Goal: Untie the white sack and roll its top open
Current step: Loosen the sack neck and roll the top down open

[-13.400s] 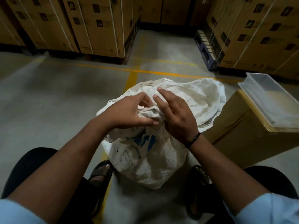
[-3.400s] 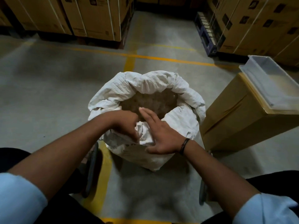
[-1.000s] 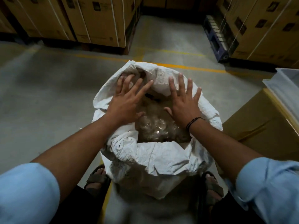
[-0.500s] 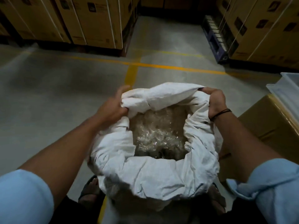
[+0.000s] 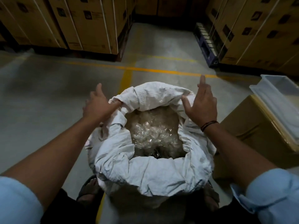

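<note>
The white sack (image 5: 150, 172) stands on the floor between my feet, its top rolled down into a thick cuff around a wide mouth. Clear crinkled plastic pieces (image 5: 152, 133) fill the inside. My left hand (image 5: 97, 105) hovers at the far left of the rim, fingers spread, its thumb side brushing the cloth. My right hand (image 5: 201, 104) is at the far right of the rim, fingers apart and raised, thumb resting on the cuff. Neither hand grips the cloth.
A cardboard box (image 5: 258, 131) stands close on the right with a pale plastic tray (image 5: 278, 101) on top. Strapped stacks of cartons (image 5: 84, 25) line the back, and more cartons (image 5: 258, 29) sit on a dark pallet (image 5: 205, 42). Yellow floor lines (image 5: 145, 70) cross ahead.
Half a second ago both hands clutched the far rim of the sack. Now both have let go, fingers opened, hands lifted slightly outward. The sack's mouth stays rolled open.
</note>
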Motion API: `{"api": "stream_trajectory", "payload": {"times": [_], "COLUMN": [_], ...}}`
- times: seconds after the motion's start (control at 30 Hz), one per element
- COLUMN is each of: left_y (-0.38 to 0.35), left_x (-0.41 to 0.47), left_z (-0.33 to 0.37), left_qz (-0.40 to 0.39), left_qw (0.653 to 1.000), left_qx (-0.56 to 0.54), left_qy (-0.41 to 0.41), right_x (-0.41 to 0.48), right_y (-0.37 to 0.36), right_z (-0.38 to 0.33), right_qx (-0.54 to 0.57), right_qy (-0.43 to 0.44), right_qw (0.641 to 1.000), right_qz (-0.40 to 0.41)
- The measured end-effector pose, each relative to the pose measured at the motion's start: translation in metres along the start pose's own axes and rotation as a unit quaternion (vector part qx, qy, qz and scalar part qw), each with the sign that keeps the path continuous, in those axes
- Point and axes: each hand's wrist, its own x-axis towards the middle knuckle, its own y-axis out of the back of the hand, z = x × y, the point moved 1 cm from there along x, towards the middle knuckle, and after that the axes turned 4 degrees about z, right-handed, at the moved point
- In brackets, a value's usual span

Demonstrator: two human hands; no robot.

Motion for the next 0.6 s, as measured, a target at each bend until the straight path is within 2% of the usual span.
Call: {"api": "stream_trajectory", "payload": {"times": [0.03, 0.1, 0.17, 0.2, 0.3, 0.33, 0.4, 0.43, 0.47, 0.5, 0.53, 0.57, 0.6], "left_y": [0.007, 0.009, -0.002, -0.010, -0.028, -0.028, -0.021, -0.012, -0.004, -0.001, 0.004, 0.003, 0.001], "left_x": [-0.015, -0.043, -0.073, -0.089, -0.114, -0.111, -0.096, -0.085, -0.073, -0.057, -0.045, -0.032, -0.020], "left_z": [0.004, 0.004, 0.000, -0.002, -0.009, -0.010, -0.015, -0.019, -0.023, -0.036, -0.052, -0.066, -0.080], "left_qz": [0.015, -0.017, -0.078, -0.098, -0.079, -0.074, -0.070, -0.068, -0.054, -0.050, -0.062, -0.074, -0.074], "left_qw": [0.999, 0.997, 0.992, 0.990, 0.994, 0.996, 0.987, 0.964, 0.924, 0.875, 0.845, 0.838, 0.837], "left_qx": [0.042, 0.066, 0.049, 0.052, 0.052, 0.014, -0.133, -0.235, -0.343, -0.434, -0.477, -0.484, -0.482], "left_qy": [0.005, 0.041, 0.085, 0.082, 0.048, 0.037, 0.057, 0.103, 0.160, 0.208, 0.231, 0.238, 0.250], "right_x": [-0.006, -0.023, -0.044, -0.053, -0.068, -0.068, -0.063, -0.058, -0.052, -0.045, -0.039, -0.034, -0.031], "right_y": [0.003, 0.006, 0.003, 0.000, -0.011, -0.012, -0.011, -0.008, -0.005, -0.002, 0.001, 0.003, 0.004], "right_z": [-0.004, -0.008, -0.007, -0.005, 0.006, 0.007, 0.006, 0.004, 0.004, 0.005, 0.005, 0.007, 0.009], "right_qx": [-0.030, -0.090, -0.139, -0.140, -0.034, 0.019, 0.125, 0.187, 0.250, 0.319, 0.396, 0.460, 0.498], "right_qy": [0.024, 0.048, 0.019, -0.018, -0.121, -0.143, -0.193, -0.227, -0.278, -0.332, -0.390, -0.440, -0.471], "right_qw": [0.999, 0.995, 0.988, 0.986, 0.982, 0.979, 0.964, 0.947, 0.920, 0.880, 0.825, 0.764, 0.720], "right_qz": [-0.002, -0.018, -0.063, -0.088, -0.143, -0.141, -0.133, -0.127, -0.122, -0.112, -0.105, -0.101, -0.105]}}
